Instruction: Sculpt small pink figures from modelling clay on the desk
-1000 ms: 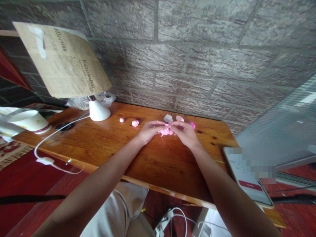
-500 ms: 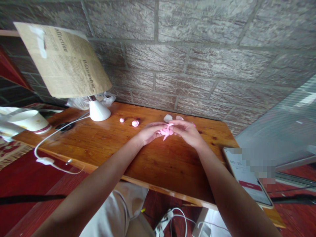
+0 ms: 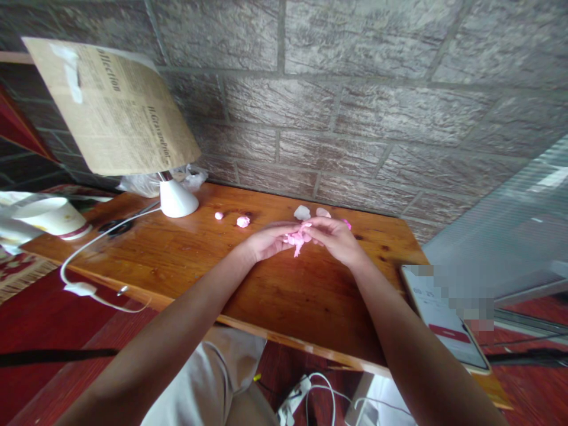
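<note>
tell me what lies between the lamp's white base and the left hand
In the head view, a small pink lump lies nearer the base and a larger pink lump nearer the left hand, both on the wooden table.

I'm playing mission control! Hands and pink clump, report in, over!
Left hand, right hand: both pinching pink clump. Clump: uneven, one end poking toward wearer. White petal-shaped piece: just beyond, apparently not in the way.

The counter (image 3: 284,302) stands before the wall (image 3: 310,106). Over it, a lump (image 3: 297,238) sits between the left hand (image 3: 271,239) and the right hand (image 3: 335,239). Flat pieces (image 3: 302,212) lie behind them, near the wall. Leftward come two balls (image 3: 242,221), then the lamp (image 3: 177,200), a bag (image 3: 142,184) behind it, a cup (image 3: 48,216) farther left. A phone (image 3: 437,313) lies at the counter's right end.
</note>
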